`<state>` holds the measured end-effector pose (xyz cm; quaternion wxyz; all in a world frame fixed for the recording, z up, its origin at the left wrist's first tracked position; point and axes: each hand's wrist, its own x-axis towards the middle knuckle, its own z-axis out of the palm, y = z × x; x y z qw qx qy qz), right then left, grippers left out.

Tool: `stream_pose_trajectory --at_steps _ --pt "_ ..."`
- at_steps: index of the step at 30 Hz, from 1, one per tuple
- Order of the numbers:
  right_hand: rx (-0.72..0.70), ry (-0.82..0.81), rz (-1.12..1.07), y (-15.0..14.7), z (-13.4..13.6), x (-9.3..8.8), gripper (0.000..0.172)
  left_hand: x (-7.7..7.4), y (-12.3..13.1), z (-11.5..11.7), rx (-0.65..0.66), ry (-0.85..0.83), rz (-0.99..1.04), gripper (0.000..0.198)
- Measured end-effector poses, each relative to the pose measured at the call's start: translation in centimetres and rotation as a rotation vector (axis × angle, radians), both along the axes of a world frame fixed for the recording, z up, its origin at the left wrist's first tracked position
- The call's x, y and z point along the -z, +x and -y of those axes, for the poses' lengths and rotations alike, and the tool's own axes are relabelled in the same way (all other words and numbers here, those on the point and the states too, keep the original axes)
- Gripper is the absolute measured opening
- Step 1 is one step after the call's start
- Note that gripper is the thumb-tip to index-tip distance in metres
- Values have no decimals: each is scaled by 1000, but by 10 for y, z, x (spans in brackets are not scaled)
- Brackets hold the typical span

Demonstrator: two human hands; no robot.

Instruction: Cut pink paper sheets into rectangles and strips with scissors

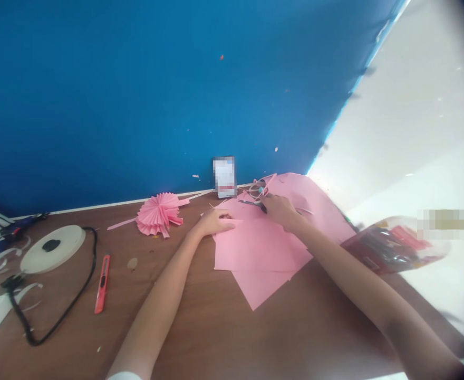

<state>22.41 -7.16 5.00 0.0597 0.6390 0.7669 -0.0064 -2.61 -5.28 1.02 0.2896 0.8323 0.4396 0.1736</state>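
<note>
My left hand (216, 220) lies flat, fingers stretched out, on the far left corner of a stack of pink paper sheets (261, 253) on the brown table. My right hand (278, 208) reaches to the far edge of the sheets, fingers curled around a dark, thin tool (251, 202), perhaps scissors or a pen, next to a tangle of pink paper strips (260, 186). A folded pink paper fan (158, 214) rests to the left of my left hand, near the blue wall.
A red utility knife (102, 283) lies on the table (200, 327) at the left. Beside it sit a round white disc (54, 247) with a black cable (64, 311), and a glue gun (6, 232). A red plastic package (394, 245) is at the right edge. A small card (224, 177) leans on the blue wall (156, 95).
</note>
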Motion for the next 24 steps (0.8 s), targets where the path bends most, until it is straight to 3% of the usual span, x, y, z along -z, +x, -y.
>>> stream_pose_trajectory --at_steps 5,9,16,24 --pt "32 -41 -2 -8 -14 -8 27 0 -2 1 11 -64 67 24" --pt "18 -31 -40 -15 -20 -10 29 2 -5 -1 38 -68 87 20" --pt "-163 0 -123 -26 -14 5 24 3 -10 -6 163 -95 114 27" --pt "-258 119 -162 -30 -20 18 29 9 -13 -9 165 -182 138 29"
